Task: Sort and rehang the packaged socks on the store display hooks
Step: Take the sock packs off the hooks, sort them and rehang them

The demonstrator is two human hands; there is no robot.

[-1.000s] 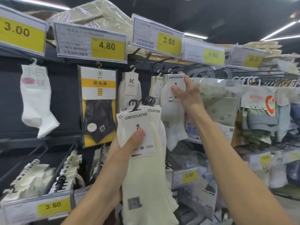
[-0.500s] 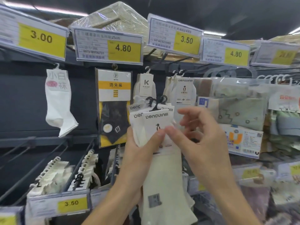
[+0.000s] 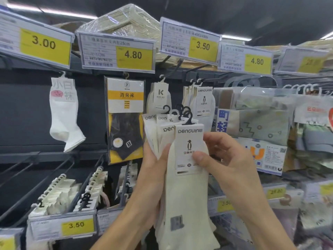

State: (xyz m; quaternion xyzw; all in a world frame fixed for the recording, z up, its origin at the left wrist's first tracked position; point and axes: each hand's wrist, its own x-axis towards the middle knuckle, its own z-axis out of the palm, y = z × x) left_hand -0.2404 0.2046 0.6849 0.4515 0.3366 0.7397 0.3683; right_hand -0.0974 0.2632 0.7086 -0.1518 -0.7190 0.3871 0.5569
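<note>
The left hand [image 3: 153,165] is closed around a bunch of cream socks [image 3: 182,204], with the fingers behind and the thumb at the front edge, so the bunch stands upright in front of the display. The right hand [image 3: 228,159] pinches the front card [image 3: 189,148] of this bunch: the thumb presses on the lower part of the card and the other fingers curl at its right edge. Each pair has a white card with the word "penguin" and a small penguin drawing, and a black plastic hook [image 3: 188,117] on top; the cards are fanned, so several hooks show one behind another. Compared with half a second ago, the right thumb now lies flat on the front card, where before only the fingertips came near it, and the bunch is a little higher and closer to the camera. Just behind the bunch, more socks of the same kind [image 3: 203,101] hang on a display hook [image 3: 195,81] under the 3.50 price tag [image 3: 190,40]. To the left hang a dark sock pack [image 3: 125,120] and a white sock [image 3: 63,112].
</note>
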